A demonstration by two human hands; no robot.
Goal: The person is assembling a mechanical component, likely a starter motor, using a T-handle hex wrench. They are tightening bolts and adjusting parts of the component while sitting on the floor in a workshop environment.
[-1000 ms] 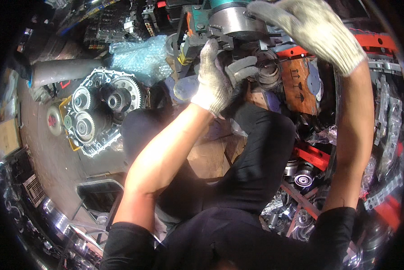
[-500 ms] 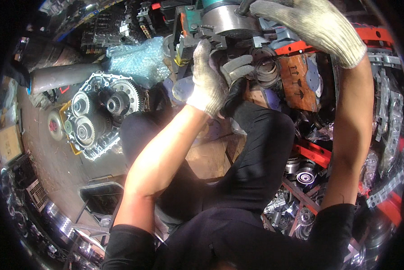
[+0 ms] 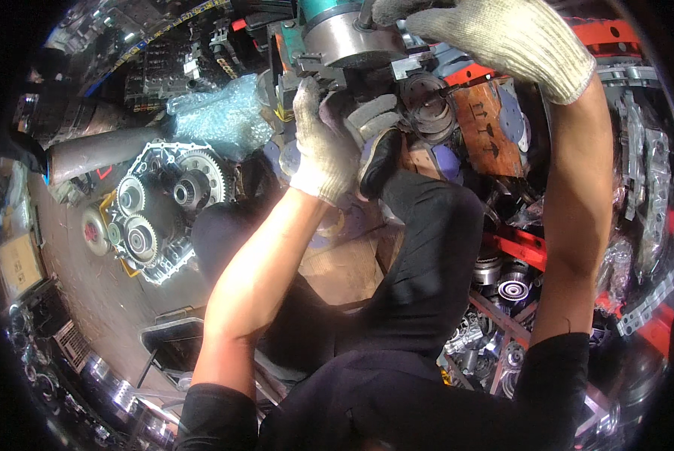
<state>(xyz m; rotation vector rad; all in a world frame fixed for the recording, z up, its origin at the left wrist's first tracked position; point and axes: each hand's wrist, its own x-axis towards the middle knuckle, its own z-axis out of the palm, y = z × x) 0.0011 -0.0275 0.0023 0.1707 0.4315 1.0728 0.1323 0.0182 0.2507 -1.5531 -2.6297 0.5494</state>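
Observation:
My left hand (image 3: 328, 143), in a knitted off-white work glove with grey-stained fingers, is cupped below a dark metal jaw (image 3: 322, 74). Its thumb points up near the jaw, apart from the fingers, which extend to the right. The palm lies in shadow. Above is a green machine with a thick round steel body (image 3: 348, 41). My gloved right hand (image 3: 495, 37) reaches over from the right, its fingers closed at a dark handle (image 3: 365, 15) on that steel body. The top edge cuts off part of this grip.
An open gearbox housing with several gears (image 3: 175, 203) lies on the floor at left, beside bubble wrap (image 3: 224, 116). Round metal rings (image 3: 429, 105) and an orange-brown box (image 3: 489, 128) sit right of my left hand. Red rails (image 3: 517, 246) and metal parts crowd the right side.
The whole view has shifted, so the machine and my hands sit a little farther left. Against the machine, both hands keep nearly the same places. More of my dark shoe shows beside my left hand.

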